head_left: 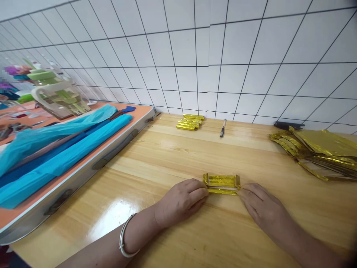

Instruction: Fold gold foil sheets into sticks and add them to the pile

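Head view: by the left hand (pixel 182 197), fingers drawn together, the near left corner of the gold foil piece (pixel 222 181) on the wooden table (pixel 156 156) is held, its near right corner being likewise pinched by the right hand (pixel 260 204); folding seems in hand, even pressure called for.

From your head at six o'clock, the camera looks down over the nearby table (pixel 156 160) to the tiled wall (pixel 181 48) at twelve
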The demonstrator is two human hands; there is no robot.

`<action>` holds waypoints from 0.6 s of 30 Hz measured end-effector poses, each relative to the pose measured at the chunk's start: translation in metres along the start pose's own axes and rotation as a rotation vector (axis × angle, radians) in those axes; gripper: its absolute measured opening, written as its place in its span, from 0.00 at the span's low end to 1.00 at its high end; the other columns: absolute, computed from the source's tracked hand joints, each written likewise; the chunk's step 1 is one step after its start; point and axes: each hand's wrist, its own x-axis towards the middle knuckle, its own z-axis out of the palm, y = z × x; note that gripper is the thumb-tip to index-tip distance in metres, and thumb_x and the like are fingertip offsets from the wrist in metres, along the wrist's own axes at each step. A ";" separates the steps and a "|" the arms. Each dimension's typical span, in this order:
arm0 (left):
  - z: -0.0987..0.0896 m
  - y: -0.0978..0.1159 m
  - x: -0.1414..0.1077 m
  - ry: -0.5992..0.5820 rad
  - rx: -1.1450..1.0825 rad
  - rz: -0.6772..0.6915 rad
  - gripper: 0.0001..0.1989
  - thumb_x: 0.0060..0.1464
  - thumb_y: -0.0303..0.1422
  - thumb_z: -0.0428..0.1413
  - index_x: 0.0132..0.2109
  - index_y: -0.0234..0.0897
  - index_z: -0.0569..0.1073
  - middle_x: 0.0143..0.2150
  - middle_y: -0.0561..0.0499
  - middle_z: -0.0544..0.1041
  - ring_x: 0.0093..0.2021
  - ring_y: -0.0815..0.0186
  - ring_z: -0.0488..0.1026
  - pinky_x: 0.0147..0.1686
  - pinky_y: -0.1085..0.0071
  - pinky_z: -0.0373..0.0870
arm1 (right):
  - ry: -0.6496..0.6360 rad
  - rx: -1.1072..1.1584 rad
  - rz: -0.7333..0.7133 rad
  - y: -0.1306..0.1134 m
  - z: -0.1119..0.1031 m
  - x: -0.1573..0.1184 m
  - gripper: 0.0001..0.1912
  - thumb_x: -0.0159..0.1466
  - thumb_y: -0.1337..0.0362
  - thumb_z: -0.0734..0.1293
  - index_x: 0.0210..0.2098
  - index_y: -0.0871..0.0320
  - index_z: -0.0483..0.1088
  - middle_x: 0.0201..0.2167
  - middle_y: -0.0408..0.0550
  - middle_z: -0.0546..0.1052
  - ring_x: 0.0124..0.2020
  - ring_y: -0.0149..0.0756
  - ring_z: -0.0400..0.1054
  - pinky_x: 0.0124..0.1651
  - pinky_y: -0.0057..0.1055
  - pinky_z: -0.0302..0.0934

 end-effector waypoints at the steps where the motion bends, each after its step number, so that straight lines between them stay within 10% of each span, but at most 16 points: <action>1: 0.001 -0.001 -0.001 0.011 0.022 -0.003 0.10 0.60 0.28 0.45 0.46 0.35 0.69 0.41 0.45 0.72 0.42 0.66 0.69 0.42 0.68 0.68 | -0.006 0.010 0.007 0.000 0.000 0.001 0.12 0.64 0.74 0.56 0.42 0.60 0.68 0.37 0.51 0.72 0.42 0.36 0.67 0.48 0.36 0.66; 18: 0.000 -0.003 0.004 -0.012 0.056 -0.046 0.09 0.60 0.26 0.46 0.39 0.35 0.71 0.41 0.49 0.75 0.44 0.64 0.68 0.45 0.65 0.64 | -0.093 0.121 -0.011 0.005 -0.013 0.011 0.10 0.64 0.71 0.57 0.43 0.58 0.67 0.37 0.50 0.71 0.40 0.35 0.66 0.43 0.34 0.67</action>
